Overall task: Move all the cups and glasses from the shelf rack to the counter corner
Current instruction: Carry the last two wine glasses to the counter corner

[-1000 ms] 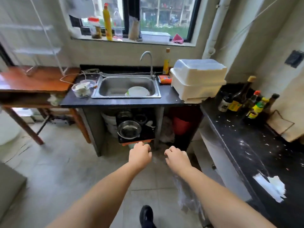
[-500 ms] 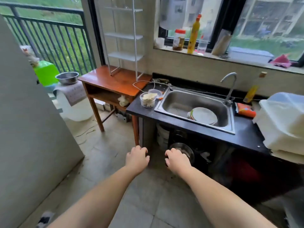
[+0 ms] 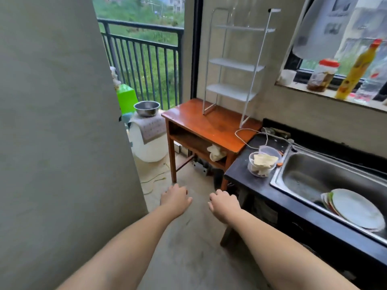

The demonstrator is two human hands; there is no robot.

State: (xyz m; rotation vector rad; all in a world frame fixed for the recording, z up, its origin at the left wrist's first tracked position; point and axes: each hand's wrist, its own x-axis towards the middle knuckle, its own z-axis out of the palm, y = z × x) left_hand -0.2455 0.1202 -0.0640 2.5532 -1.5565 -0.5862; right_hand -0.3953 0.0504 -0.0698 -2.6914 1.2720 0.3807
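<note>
From the head camera I see my left hand [image 3: 175,199] and right hand [image 3: 224,204] out over the floor, fingers loosely curled, holding nothing. The white shelf rack [image 3: 234,65] stands on the wooden table [image 3: 211,126], just beside the black counter [image 3: 240,172] and sink [image 3: 310,181]. Faint glasses [image 3: 240,15] sit on its top tier (too blurred to count).
</note>
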